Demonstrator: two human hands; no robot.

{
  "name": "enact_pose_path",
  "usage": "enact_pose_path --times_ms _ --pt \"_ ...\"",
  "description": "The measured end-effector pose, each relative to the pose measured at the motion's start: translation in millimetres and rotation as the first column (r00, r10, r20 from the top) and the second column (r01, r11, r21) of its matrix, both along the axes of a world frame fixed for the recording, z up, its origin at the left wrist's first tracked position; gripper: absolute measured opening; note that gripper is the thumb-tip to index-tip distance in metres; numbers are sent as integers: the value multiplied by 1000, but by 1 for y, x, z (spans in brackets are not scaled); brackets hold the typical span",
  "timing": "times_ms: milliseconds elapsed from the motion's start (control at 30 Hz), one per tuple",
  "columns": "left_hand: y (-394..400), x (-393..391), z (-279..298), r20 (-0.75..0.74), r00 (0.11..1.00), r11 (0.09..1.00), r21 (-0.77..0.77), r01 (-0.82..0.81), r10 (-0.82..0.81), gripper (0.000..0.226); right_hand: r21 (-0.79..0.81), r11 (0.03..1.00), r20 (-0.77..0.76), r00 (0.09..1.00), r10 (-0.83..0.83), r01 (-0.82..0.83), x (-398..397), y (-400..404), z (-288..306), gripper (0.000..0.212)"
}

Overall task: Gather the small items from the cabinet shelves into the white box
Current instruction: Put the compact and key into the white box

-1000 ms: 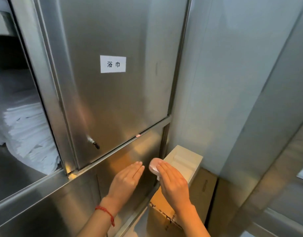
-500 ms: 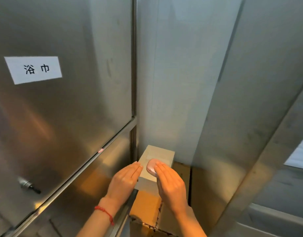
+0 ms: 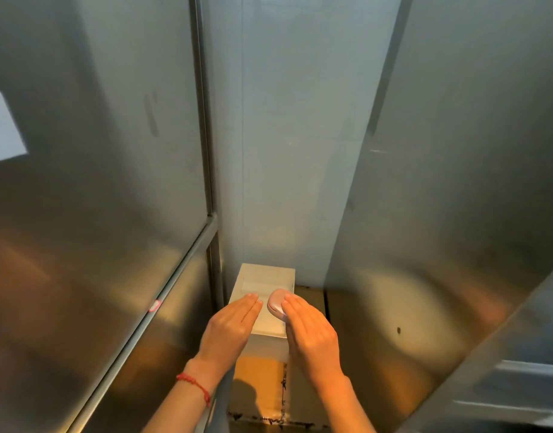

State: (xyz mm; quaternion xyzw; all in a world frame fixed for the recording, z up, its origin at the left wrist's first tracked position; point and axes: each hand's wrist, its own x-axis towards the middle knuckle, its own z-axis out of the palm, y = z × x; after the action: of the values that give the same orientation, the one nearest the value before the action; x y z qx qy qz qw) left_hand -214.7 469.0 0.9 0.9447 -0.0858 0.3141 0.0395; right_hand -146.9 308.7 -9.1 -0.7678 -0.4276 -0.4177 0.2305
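Nearest: left hand point(image 3: 230, 328), red cord at wrist, fingers straight and pressed together, holding nothing, poised at the white box's point(image 3: 266, 281) left edge. Beside it: right hand point(image 3: 311, 334), fingers extended and close together, carrying a small pink rounded item point(image 3: 276, 303) beneath the fingertips, above the box opening. Underneath: cardboard carton point(image 3: 259, 379) bearing the box. Beyond: steel cabinet doors point(image 3: 97, 182) and pale wall.

Likely risks: item slipping off the near rim onto the carton if released too early; box nudged sideways by either hand.

Hidden: thumb grip under the right palm, box contents, cabinet shelves.
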Motion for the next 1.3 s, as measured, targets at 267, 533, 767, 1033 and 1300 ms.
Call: enact_pose_path --times_ms 267,533,767,1033,1300 --pt "17 23 -15 -29 999 999 -43 18 -19 68 -29 999 -41 998 -47 45 17 17 -4 46" --pt "34 50 -24 -56 997 996 -54 -65 62 72 -28 999 -88 996 19 -21 66 45 -21 57" --pt "43 95 -23 -91 990 991 -66 -116 110 73 -31 999 -142 989 33 -38 116 57 -29 27" --pt "47 140 -39 -133 983 989 -68 -134 124 72 -117 991 -206 978 39 -64 157 58 -40 48" --pt "69 170 -71 -198 974 989 -78 -124 106 74 -205 976 -353 935 -6 -71 179 69 -69 53"
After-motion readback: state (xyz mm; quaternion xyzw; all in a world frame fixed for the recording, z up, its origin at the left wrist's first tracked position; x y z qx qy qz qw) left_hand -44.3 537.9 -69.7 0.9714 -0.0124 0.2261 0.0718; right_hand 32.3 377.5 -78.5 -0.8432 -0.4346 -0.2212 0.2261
